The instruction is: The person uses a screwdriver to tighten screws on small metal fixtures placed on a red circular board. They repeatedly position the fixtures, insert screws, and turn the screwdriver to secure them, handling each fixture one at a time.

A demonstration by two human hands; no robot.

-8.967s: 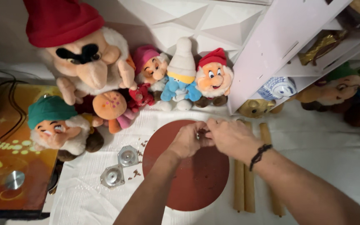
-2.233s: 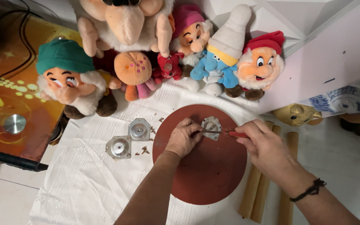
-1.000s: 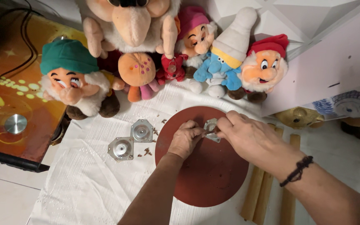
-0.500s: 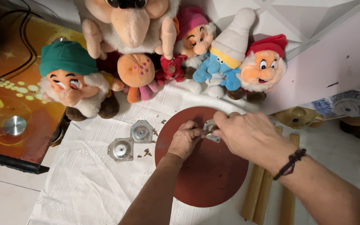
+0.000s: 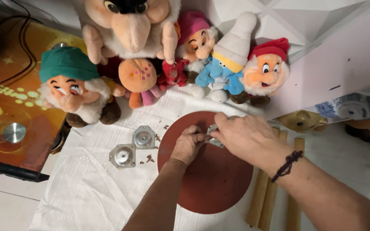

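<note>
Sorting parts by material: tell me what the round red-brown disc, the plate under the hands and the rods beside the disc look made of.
Round red-brown disc: probably painted or stained wood, matte and even.
Small plate under the hands: metal, with a silvery shine.
Pale cylindrical rods: likely bare wood, tan and dull.

bracket (image 5: 214,136) on disc (image 5: 210,179) | two plates (image 5: 132,146) left of disc | legs (image 5: 267,192) right | toys (image 5: 159,55) behind

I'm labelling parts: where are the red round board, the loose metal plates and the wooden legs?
red round board (image 5: 213,184), head view, bare lower face.
loose metal plates (image 5: 123,155), head view, nearer plate's centre.
wooden legs (image 5: 257,201), head view, leftmost leg's shaft.
</note>
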